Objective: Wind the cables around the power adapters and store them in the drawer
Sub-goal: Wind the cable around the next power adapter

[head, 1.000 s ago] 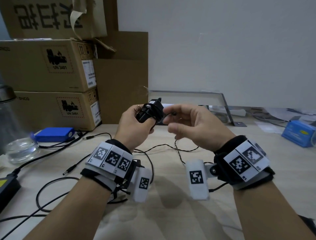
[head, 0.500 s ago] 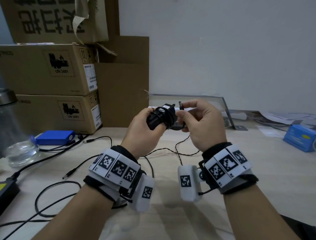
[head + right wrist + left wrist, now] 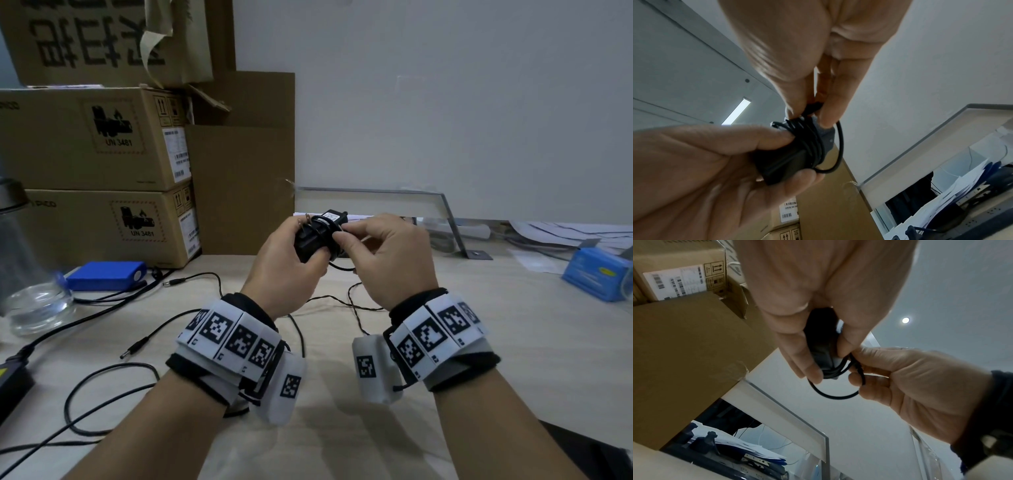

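Power adapter [image 3: 310, 240], small and black, was held above the desk [image 3: 513, 342] in front of the cardboard boxes [image 3: 102, 137]. Left hand [image 3: 287, 263] gripped its body, thumb on one side and fingers curled round the other; two metal prongs showed past the knuckles in the head view. Several turns of thin black cable [image 3: 809, 141] already lay around the adapter, side by side, seen most clearly in the right wrist view. Right hand [image 3: 387, 260] pinched the cable's end between thumb and fingertips, pressed against the wound turns. One slack loop [image 3: 834, 394] hung below the adapter between the two hands.

Other cables [image 3: 102, 387] lay loose on the desk at left, two with barrel plugs free. A blue flat pack [image 3: 106, 274] sat beside the lower box, a glass jar [image 3: 30, 291] at the far left edge, and a blue box [image 3: 596, 274] at the right. A second black adapter brick [image 3: 10, 383] was partly in frame at lower left. Drawer was not seen in any view.
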